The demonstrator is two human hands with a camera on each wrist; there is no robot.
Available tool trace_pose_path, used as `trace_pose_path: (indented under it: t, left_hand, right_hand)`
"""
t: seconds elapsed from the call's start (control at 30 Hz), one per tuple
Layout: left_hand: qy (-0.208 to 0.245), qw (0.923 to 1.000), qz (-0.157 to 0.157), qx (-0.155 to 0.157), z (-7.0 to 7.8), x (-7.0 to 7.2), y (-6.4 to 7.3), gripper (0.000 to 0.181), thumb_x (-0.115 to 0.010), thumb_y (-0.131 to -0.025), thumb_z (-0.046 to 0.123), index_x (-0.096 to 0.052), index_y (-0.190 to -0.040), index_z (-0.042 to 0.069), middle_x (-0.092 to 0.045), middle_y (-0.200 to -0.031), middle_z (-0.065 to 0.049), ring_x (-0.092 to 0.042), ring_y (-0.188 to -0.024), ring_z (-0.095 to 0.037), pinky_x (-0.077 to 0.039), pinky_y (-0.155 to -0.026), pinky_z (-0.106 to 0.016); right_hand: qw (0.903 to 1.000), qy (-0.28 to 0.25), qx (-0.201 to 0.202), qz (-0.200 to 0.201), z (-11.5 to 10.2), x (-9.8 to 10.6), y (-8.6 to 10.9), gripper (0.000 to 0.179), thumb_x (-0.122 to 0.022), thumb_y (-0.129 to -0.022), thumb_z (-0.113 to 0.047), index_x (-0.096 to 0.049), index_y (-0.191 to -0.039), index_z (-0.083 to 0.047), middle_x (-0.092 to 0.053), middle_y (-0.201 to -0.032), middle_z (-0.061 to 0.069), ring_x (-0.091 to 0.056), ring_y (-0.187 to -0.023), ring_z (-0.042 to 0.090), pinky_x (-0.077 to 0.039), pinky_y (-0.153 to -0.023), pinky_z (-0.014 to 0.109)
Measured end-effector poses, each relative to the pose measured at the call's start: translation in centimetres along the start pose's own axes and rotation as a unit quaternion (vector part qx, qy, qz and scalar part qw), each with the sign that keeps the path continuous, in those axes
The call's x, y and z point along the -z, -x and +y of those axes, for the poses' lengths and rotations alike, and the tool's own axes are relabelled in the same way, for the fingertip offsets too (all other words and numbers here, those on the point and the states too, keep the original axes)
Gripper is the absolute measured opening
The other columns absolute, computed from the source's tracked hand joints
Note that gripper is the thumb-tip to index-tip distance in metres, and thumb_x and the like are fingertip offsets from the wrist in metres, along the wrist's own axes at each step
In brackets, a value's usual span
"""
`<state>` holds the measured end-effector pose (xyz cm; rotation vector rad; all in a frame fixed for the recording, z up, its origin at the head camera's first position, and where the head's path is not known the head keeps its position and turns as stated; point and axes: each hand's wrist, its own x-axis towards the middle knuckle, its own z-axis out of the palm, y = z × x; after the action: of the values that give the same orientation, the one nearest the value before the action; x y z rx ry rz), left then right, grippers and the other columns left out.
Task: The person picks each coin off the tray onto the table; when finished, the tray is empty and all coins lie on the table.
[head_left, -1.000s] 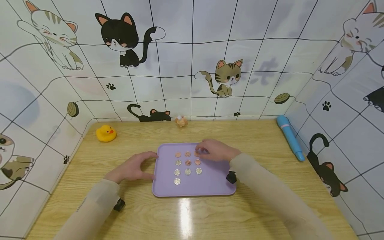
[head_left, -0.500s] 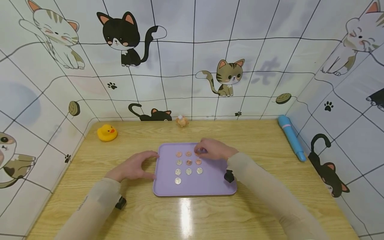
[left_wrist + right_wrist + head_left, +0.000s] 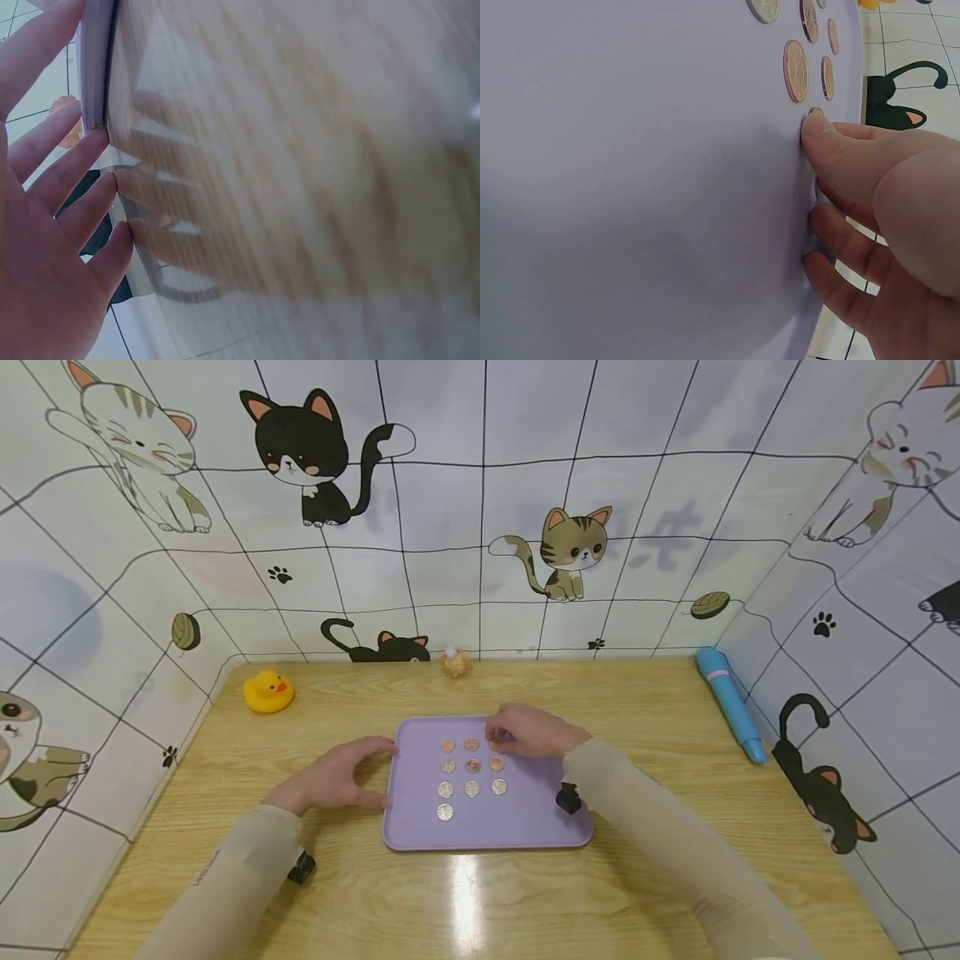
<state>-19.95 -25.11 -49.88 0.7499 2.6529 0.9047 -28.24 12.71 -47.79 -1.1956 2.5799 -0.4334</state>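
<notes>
A lilac tray lies on the wooden table, with copper and silver coins set out in rows on it. My left hand rests at the tray's left side, thumb and fingertips spread along the rim; the left wrist view shows the fingers extended there. Over the back of the tray, my right hand pinches a copper coin between thumb and index finger, most of it hidden by the thumb. A copper coin lies just beside it, and a silver coin ends the left column.
A yellow rubber duck stands at the back left, a small tan figure at the back edge. A blue pen-shaped object lies along the right side. Cat-print cloth walls the table on three sides.
My right hand stays at the same copper coin, its wrist shifting slightly left. The left hand keeps its place at the tray; the whole view moves a little.
</notes>
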Motion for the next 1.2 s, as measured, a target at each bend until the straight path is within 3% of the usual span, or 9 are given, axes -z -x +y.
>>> trace_pose_path:
  t: [0.37,0.6,0.93,1.2]
  left_hand:
    - [0.001,1.0000,-0.002,-0.004,0.0,-0.2,0.1,0.085,-0.092,-0.077,0.049,-0.057,-0.146,0.014,-0.054,-0.156,-0.011,-0.048,-0.145,-0.039,-0.034,-0.122,-0.062]
    - [0.013,0.9999,-0.002,0.005,0.2,-0.1,0.0,0.086,-0.093,-0.077,0.045,-0.056,-0.148,0.013,-0.053,-0.157,-0.011,-0.046,-0.146,-0.039,-0.031,-0.123,-0.062]
    - [0.019,0.9997,-0.007,0.012,0.6,-0.1,0.1,0.086,-0.093,-0.077,0.043,-0.056,-0.148,0.013,-0.052,-0.157,-0.011,-0.044,-0.147,-0.039,-0.031,-0.124,-0.062]
    - [0.019,0.9997,-0.002,0.012,0.2,-0.1,0.1,0.085,-0.094,-0.077,0.043,-0.056,-0.148,0.015,-0.052,-0.158,-0.010,-0.044,-0.147,-0.039,-0.031,-0.124,-0.062]
  right_hand:
    - [0.9986,-0.052,-0.002,0.004,-0.6,0.0,0.4,0.010,-0.077,-0.097,-0.009,-0.068,-0.097,-0.014,-0.067,-0.091,-0.004,-0.059,-0.086,0.012,-0.053,-0.078,0.028]
    - [0.9924,-0.113,-0.004,0.049,0.1,-0.2,1.4,0.010,-0.076,-0.096,-0.006,-0.070,-0.093,-0.012,-0.070,-0.089,-0.001,-0.063,-0.085,0.015,-0.054,-0.078,0.029]
    - [0.9798,-0.168,-0.053,0.094,1.4,0.7,4.8,0.009,-0.076,-0.098,-0.012,-0.076,-0.106,-0.010,-0.077,-0.101,-0.001,-0.072,-0.098,0.015,-0.061,-0.091,0.039]
    - [0.9745,-0.161,-0.068,0.141,3.1,2.5,7.6,0.020,-0.075,-0.097,-0.005,-0.076,-0.116,0.000,-0.077,-0.106,0.006,-0.073,-0.100,0.024,-0.061,-0.092,0.045]
